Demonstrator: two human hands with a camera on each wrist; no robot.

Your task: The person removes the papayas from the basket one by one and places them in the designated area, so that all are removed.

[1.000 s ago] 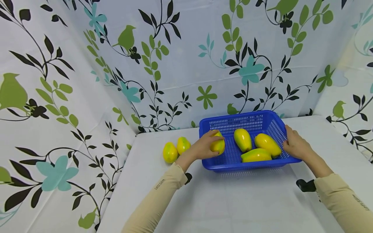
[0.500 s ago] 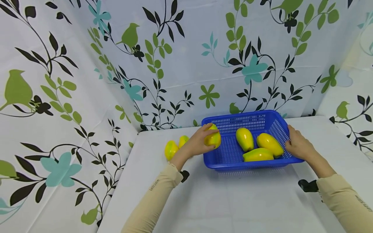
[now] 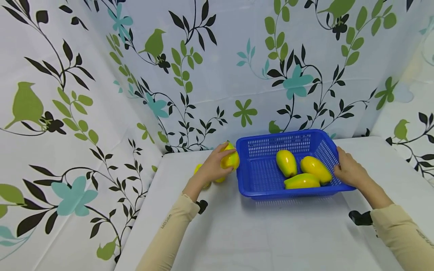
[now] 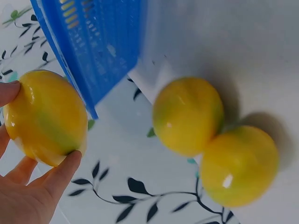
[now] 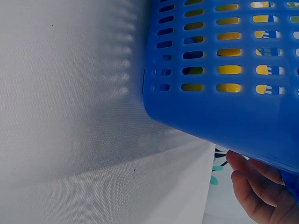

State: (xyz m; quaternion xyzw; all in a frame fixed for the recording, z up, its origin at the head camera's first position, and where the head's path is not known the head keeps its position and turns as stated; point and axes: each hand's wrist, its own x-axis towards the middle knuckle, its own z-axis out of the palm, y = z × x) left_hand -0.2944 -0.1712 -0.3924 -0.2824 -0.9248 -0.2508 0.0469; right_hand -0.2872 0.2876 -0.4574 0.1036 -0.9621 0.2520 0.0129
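My left hand (image 3: 211, 165) holds a glossy yellow mango (image 3: 230, 156) just outside the left rim of the blue plastic basket (image 3: 252, 194). In the left wrist view the fingertips and thumb span this mango (image 4: 49, 116), clear of the table. Two more mangoes, one (image 4: 187, 116) touching the other (image 4: 239, 165), lie on the table left of the basket; in the head view my left hand partly covers them. Inside the basket, three mangoes (image 3: 316, 169) lie towards the right. My right hand (image 3: 350, 169) grips the basket's right rim, its fingers (image 5: 254, 186) outside the wall.
A white cloth covers the table (image 3: 271, 233). Behind it and at both sides hang curtains (image 3: 210, 75) printed with leaves, birds and flowers. The basket stands near the table's back edge.
My left hand has carried the mango out of the basket, leftwards over the rim, and now hides more of the two mangoes on the table. My right hand keeps its grip on the basket.
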